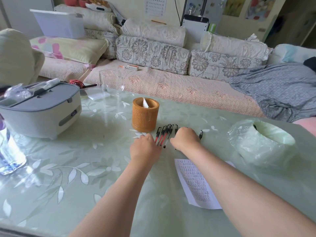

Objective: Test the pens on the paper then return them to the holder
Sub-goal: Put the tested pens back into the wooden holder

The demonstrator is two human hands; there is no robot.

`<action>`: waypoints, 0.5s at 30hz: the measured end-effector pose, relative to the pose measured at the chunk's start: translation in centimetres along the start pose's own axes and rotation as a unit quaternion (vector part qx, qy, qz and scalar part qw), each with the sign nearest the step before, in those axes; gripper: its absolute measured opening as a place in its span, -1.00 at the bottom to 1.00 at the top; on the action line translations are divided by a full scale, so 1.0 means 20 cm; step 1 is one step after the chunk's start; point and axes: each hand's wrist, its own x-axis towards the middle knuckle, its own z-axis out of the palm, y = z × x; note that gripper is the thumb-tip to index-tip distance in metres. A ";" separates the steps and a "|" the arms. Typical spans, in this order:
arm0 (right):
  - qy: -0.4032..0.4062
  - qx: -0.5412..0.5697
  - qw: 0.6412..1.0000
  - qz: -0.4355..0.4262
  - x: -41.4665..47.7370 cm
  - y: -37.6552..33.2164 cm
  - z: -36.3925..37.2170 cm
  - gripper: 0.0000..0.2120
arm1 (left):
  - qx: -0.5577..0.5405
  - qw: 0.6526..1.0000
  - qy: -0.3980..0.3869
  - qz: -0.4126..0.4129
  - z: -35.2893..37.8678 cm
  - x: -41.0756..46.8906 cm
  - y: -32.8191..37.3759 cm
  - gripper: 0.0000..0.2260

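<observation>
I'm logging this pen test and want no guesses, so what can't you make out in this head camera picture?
All head view.
Right hand: fingers hidden behind its own back, grip unclear; it covers some of the pens, so no count.
Left hand: fingertips hidden likewise, grip unclear.
Holder: its wall hides most of the inside.
Paper: marks too small to read; the right forearm covers part of it.

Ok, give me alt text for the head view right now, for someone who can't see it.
The left hand and right hand reach onto a row of pens lying beside the bamboo holder; their grip is hidden. The scribbled paper lies nearer, partly under the right forearm.
</observation>
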 end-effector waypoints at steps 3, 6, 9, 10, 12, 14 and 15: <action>0.008 -0.026 1.000 -0.011 -0.01 0.00 0.01 -0.84 | 0.026 1.000 -0.002 -0.007 -0.03 -0.01 0.01 -0.81; -0.005 -0.016 1.000 -0.013 -0.02 0.00 -0.01 -0.93 | 0.043 0.999 -0.025 -0.016 -0.06 -0.02 0.01 -0.79; 0.003 0.040 0.999 0.011 -0.03 -0.01 -0.04 -0.83 | 0.047 0.997 -0.054 -0.024 -0.10 -0.03 0.01 -0.77; 0.016 0.070 0.997 0.017 -0.04 -0.02 -0.05 -0.79 | 0.050 0.996 -0.066 -0.028 -0.11 -0.04 0.01 -0.75; 0.033 0.129 0.991 0.024 -0.05 -0.05 -0.08 -0.73 | 0.062 0.993 -0.090 -0.037 -0.14 -0.04 0.01 -0.71; 0.033 0.160 0.986 0.019 -0.07 -0.09 -0.09 -0.72 | 0.071 0.991 -0.108 -0.047 -0.17 -0.05 0.00 -0.67; 0.026 0.161 0.987 0.014 -0.07 -0.11 -0.08 -0.73 | 0.074 0.989 -0.113 -0.052 -0.18 -0.05 0.00 -0.67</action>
